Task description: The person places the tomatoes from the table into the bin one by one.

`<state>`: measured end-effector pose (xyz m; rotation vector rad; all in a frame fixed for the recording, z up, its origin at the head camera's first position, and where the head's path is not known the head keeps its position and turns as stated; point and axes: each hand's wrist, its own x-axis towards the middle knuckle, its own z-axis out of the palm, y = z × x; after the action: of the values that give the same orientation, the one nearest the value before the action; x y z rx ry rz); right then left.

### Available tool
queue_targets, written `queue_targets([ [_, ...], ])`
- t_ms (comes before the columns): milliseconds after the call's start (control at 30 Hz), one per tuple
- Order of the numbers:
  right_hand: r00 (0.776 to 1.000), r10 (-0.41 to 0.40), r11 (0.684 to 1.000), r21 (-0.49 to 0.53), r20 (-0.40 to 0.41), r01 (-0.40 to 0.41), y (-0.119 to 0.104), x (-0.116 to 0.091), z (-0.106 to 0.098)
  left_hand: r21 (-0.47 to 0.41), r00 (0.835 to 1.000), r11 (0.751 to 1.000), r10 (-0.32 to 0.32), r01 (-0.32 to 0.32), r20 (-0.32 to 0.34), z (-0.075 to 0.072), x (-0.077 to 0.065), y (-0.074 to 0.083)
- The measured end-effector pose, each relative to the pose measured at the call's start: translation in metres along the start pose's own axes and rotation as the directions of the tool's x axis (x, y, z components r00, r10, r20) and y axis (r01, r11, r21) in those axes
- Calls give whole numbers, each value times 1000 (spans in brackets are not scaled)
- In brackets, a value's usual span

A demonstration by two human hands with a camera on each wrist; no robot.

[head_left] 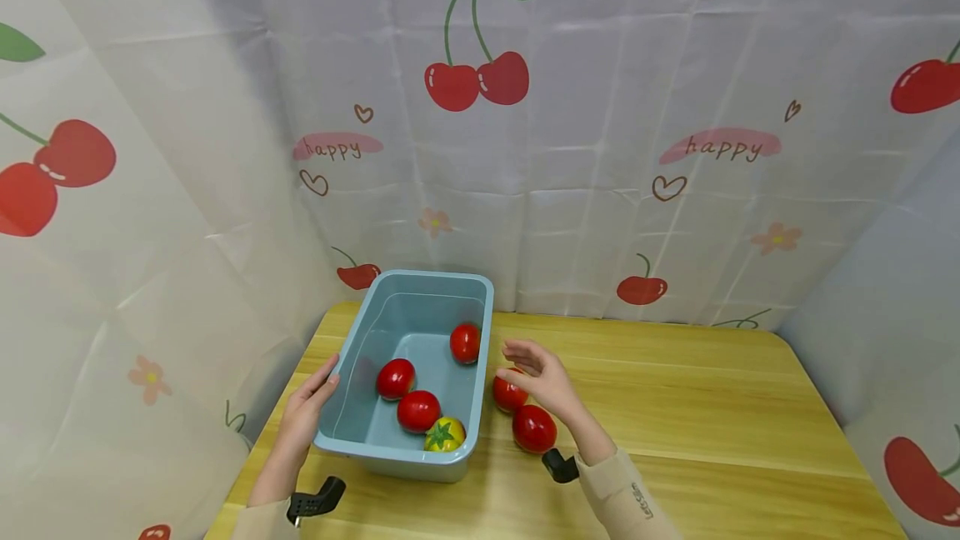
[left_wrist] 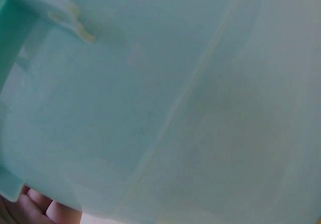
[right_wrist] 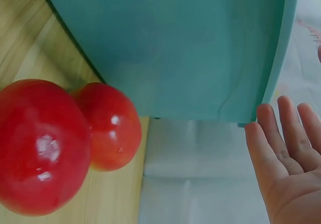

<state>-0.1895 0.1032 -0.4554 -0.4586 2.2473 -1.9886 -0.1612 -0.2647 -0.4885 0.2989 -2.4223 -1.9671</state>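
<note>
A blue plastic bin [head_left: 348,390] stands at the left of the table. Inside it lie three glossy red tomatoes [head_left: 418,412] and a yellow one with a green star-shaped top [head_left: 445,434]. My left hand [head_left: 302,411] grips the bin's left rim; in the left wrist view its fingers [left_wrist: 37,206] curl at the rim's edge. Outside the bin's right wall, two more red tomatoes [head_left: 535,429] sit side by side on the table. My right hand [head_left: 551,382] hovers over them with nothing in it, its fingers [right_wrist: 293,133] extended beside the bin's rim.
The wooden table [head_left: 697,415] stretches to the right of the loose tomatoes. A white curtain [head_left: 570,190] printed with cherries hangs behind and along both sides, close to the bin's far end. Each wrist carries a small black camera [head_left: 318,500].
</note>
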Motion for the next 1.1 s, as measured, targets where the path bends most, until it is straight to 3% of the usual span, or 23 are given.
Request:
queue_targets([
  [467, 998, 62, 997, -52, 17, -61, 11, -9, -2, 8, 1000, 1000, -1, 1, 1, 0, -1, 2],
  [833, 999, 47, 996, -72, 8, -47, 64, -5, -5, 5, 1000, 1000, -6, 6, -3, 0, -1, 1],
  [1100, 996, 85, 991, -109, 31, -81, 51, -14, -3, 1, 1000, 1000, 0, 0, -4, 0, -1, 1],
])
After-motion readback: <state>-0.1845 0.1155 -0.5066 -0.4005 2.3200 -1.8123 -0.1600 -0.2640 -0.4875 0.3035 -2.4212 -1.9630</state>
